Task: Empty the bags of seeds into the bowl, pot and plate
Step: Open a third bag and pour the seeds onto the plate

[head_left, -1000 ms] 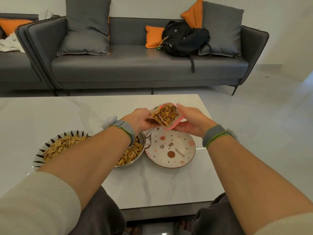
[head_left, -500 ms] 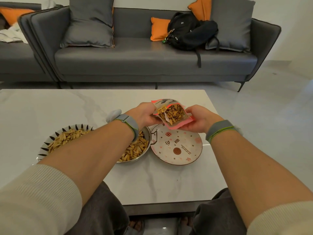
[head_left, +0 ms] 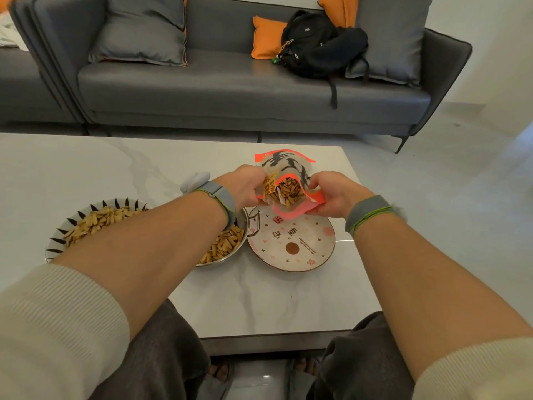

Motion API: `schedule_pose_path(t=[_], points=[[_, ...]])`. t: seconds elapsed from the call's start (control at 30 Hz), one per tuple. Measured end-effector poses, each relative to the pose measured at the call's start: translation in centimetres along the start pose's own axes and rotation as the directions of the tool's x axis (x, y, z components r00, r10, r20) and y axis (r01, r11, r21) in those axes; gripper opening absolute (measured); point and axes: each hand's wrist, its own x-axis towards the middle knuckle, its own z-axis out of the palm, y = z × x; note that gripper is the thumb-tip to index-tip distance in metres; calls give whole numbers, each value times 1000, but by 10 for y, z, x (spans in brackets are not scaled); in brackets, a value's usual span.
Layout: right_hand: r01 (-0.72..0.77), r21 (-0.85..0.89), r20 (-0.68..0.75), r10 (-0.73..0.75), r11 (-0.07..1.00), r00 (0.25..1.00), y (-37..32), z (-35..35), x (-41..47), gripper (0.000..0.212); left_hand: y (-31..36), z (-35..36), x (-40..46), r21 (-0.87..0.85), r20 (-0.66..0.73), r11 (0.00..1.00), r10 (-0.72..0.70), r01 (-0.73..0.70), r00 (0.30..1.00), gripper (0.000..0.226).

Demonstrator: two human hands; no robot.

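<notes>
An open orange-and-white seed bag [head_left: 288,180] is tipped with its mouth toward me, dark seeds showing inside, just above the far rim of the patterned plate [head_left: 291,243]. My left hand [head_left: 245,186] pinches the bag's left edge and my right hand [head_left: 334,194] grips its right edge. The plate holds no seeds. To its left the steel pot [head_left: 227,249] holds pale seeds, partly hidden by my left forearm. Further left, the black-spiked bowl [head_left: 95,220] is heaped with seeds.
All three dishes stand on a white marble table [head_left: 115,168] near its front right part. A crumpled white scrap [head_left: 196,179] lies behind my left wrist. A grey sofa [head_left: 230,82] with a black backpack [head_left: 317,44] stands beyond the table.
The bag's closed end has risen and its mouth tilted further down toward the plate. Both hands kept their hold on it.
</notes>
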Motion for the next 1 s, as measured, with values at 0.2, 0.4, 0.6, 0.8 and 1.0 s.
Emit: schedule_pose_path(t=[0.2,0.4,0.6,0.8,1.0], points=[[1,-76,-11,-1,997,1000,1,-3,-6,28,-5,3,7,92,84,996,-1,-7,996,22],[5,-105,8,-4,994,1000,5,-3,-14,30,-5,7,-5,70,138,997,-23,14,990,25],[14,-140,2,-14,990,1000,6,2,-12,30,-7,7,-7,97,184,995,-21,3,983,30],[36,-160,-13,-39,986,999,8,4,-11,33,-9,13,-9,97,176,995,3,-20,984,28],[48,-180,-38,-55,983,998,6,4,-10,31,-9,16,-9,98,174,995,-2,-15,985,27]])
